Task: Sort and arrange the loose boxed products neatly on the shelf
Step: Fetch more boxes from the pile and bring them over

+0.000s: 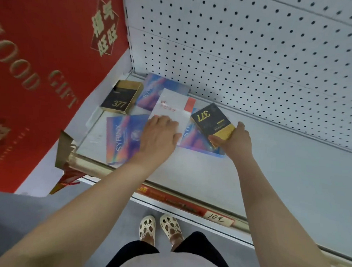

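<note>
White shelf (pixel 262 159): my right hand (pixel 237 140) grips a black 377 box (pixel 212 123); left hand (pixel 160 132) lies flat on the white box (pixel 172 106) — I'd lift cleanly, steady.

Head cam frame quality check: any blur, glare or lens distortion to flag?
Head view: wide-angle bend curves the shelf edge and pegboard lines; the pegboard's top right corner smears; soft overall, fine print on the white box illegible, "377" on the held black box readable; holographic sheen on the SYRINX box; lighting flat, shadows faint.
</note>
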Motion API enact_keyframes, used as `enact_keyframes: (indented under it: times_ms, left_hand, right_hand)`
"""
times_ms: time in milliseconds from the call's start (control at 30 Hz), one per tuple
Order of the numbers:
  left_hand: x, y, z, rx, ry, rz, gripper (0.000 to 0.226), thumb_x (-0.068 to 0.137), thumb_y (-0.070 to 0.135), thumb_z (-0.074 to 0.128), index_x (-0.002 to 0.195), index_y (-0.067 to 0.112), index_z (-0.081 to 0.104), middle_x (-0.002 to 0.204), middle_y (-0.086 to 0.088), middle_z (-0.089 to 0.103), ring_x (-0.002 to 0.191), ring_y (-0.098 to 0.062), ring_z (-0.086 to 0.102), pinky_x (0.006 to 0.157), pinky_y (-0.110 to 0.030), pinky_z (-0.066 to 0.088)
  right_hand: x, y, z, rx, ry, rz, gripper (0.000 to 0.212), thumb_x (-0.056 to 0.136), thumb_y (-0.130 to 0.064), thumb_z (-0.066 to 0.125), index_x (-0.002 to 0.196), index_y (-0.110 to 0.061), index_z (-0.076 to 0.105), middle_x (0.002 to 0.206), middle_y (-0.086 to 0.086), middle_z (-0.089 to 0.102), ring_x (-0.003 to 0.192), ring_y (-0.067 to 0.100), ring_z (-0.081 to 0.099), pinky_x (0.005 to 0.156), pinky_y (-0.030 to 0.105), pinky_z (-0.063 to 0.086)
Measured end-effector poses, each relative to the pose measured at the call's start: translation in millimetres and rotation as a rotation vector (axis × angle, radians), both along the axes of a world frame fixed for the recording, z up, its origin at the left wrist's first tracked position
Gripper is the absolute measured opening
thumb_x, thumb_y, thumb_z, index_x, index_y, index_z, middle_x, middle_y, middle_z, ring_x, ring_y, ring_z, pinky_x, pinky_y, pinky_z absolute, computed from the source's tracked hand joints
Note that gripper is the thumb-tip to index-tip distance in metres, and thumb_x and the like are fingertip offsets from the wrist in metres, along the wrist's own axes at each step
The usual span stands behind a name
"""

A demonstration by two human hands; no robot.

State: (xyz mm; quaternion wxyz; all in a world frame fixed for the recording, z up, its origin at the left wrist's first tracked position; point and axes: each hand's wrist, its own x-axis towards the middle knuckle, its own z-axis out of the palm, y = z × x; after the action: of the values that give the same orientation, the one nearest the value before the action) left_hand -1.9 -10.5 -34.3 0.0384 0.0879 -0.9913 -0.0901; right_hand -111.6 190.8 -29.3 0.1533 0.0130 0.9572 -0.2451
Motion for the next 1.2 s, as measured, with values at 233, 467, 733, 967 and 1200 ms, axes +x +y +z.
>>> enact_keyframes:
  times_ms: [233, 467, 733, 967, 1200]
  left_hand:
    - [-34, -30, -5, 0.292, -0.208, 0.313, 0.105, 0.076, 0.058, 0.069, 0.15, 0.012, 0.01, 0.144, -0.019, 0.039, 0.127, -0.042, 0.041, 0.101, -0.049, 0.04]
    - [-54, -33, -11, 0.49, -0.295, 0.365, 0.063, 0.076, 0.045, 0.073, 0.128, 0.016, 0.054, 0.128, -0.012, 0.059, 0.115, -0.034, 0.057, 0.098, -0.043, 0.048]
    - [-59, 11, -5, 0.563, -0.224, 0.316, 0.08, 0.06, 0.058, 0.074, 0.125, 0.015, 0.054, 0.125, -0.01, 0.062, 0.115, -0.035, 0.058, 0.092, -0.04, 0.049]
    - [-18, 69, 33, 0.857, 0.152, 0.267, 0.024, 0.092, 0.028, 0.058, 0.111, 0.013, 0.061, 0.107, -0.002, 0.067, 0.094, -0.021, 0.06, 0.084, -0.034, 0.048]
    - [30, 212, 52, 1.191, 0.164, 0.247, 0.016, 0.099, 0.027, 0.048, 0.1, 0.015, 0.059, 0.08, 0.008, 0.052, 0.071, -0.005, 0.045, 0.066, -0.021, 0.036]
  right_hand:
    - [15, 5, 9, -0.357, 0.041, -0.265, 0.077, 0.065, -0.019, 0.087, 0.127, -0.01, 0.043, 0.105, 0.001, 0.058, 0.092, 0.021, 0.06, 0.075, 0.035, 0.053]
    - [50, 28, -4, -0.632, 0.128, -0.473, 0.026, 0.072, -0.011, 0.077, 0.088, -0.015, 0.058, 0.075, -0.004, 0.059, 0.066, 0.015, 0.054, 0.06, 0.027, 0.042]
    - [83, 67, -1, -0.682, 0.15, -0.471, 0.034, 0.082, -0.022, 0.069, 0.112, -0.019, 0.054, 0.105, 0.002, 0.067, 0.098, 0.022, 0.064, 0.082, 0.04, 0.054]
    - [109, 142, 25, -0.827, 0.214, -0.585, 0.022, 0.095, -0.03, 0.058, 0.114, -0.02, 0.054, 0.101, 0.007, 0.066, 0.088, 0.023, 0.065, 0.07, 0.034, 0.058]
    - [165, 273, 43, -0.95, 0.22, -0.655, 0.029, 0.095, -0.026, 0.063, 0.12, -0.014, 0.055, 0.106, 0.009, 0.064, 0.083, 0.019, 0.065, 0.058, 0.024, 0.055]
